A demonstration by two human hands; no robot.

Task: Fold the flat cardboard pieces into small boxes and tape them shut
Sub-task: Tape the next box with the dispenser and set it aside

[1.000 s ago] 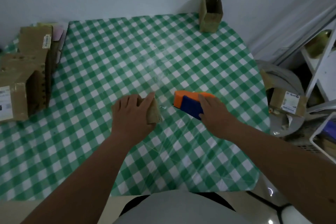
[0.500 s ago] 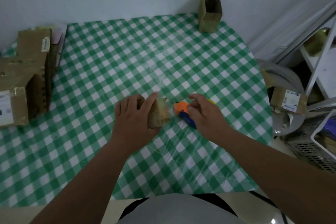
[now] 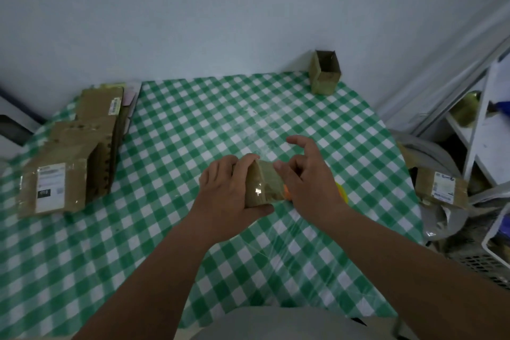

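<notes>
My left hand grips a small brown cardboard box from its left side, thumb under the near edge, above the middle of the checked table. Shiny clear tape shows on the box's facing side. My right hand is at the box's right side. Its thumb touches the taped face, its index finger is stretched out and its other fingers are loosely bent. The tape dispenser lies mostly hidden under that hand; only an orange tip and a yellow edge show.
An open-topped small box stands at the table's far right corner against the wall. Larger labelled cardboard boxes fill the left side. Off the right edge are a grey bin with a labelled box, white shelving and a basket.
My right hand brought the dispenser from the right up to the box, and its fingers have lifted onto the box's taped side. My left hand has tilted the box up.
</notes>
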